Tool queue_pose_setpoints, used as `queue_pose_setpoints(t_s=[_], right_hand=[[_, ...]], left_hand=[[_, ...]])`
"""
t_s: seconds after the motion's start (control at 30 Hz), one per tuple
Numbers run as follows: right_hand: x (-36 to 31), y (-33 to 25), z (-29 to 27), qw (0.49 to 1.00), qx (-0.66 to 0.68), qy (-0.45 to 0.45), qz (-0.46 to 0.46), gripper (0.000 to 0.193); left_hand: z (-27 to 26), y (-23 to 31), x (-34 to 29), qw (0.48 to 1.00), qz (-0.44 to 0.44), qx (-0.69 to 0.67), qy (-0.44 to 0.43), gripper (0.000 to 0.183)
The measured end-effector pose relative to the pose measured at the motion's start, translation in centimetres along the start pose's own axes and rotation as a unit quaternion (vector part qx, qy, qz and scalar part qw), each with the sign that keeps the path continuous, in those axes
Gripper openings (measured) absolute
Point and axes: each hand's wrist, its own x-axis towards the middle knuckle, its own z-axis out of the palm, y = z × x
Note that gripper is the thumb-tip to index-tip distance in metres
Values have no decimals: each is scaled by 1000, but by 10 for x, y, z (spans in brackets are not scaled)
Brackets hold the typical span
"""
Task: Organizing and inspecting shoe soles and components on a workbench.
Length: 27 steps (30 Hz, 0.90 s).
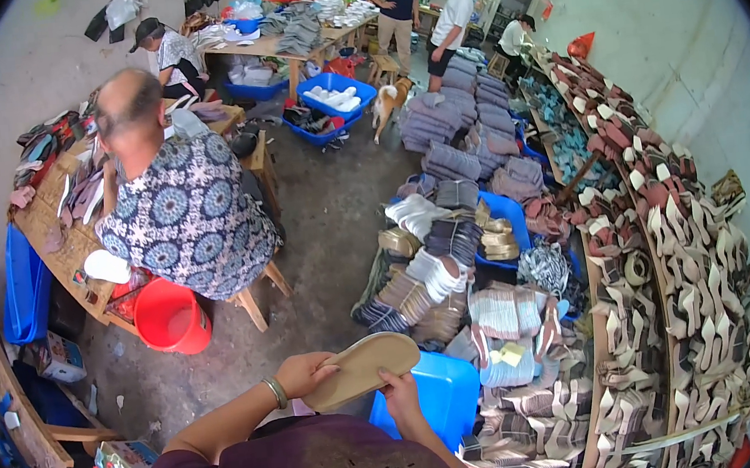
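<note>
A tan shoe sole point(369, 367), long and rounded at its far end, is held up in front of my body. My left hand point(306, 374), with a bangle at the wrist, is closed on its left end. Along the near edge, toward the right end, my right hand point(401, 396) pinches the same sole between thumb and fingers. Beneath and beside my right forearm is a blue plastic bin point(448, 390). Stacks of bundled soles and shoe parts point(443, 277) rise just beyond it.
Shelves of shoe parts point(696, 290) run along the right wall. At the left, a seated person point(182, 200) works at a wooden table point(74, 268), with a red bucket point(172, 317) close by. A dog point(389, 101), blue tubs point(339, 95) and several other people are farther back.
</note>
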Motion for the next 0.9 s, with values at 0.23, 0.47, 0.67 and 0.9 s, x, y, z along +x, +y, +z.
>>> queue_pose_setpoints(t_s=[0.23, 0.47, 0.67, 0.9], right_hand=[[60, 2, 70, 1000, -15, -4, 24, 35], [136, -16, 113, 993, -96, -54, -46, 40], [203, -27, 123, 994, -83, -15, 71, 37], [301, -108, 83, 998, -65, -4, 3, 36]], left_hand=[[-69, -33, 20, 999, -25, 11, 20, 39], [-75, -52, 69, 991, -80, -13, 104, 38], [-90, -49, 155, 983, -124, -11, 132, 38], [-98, -17, 284, 989, -14, -53, 139, 34]])
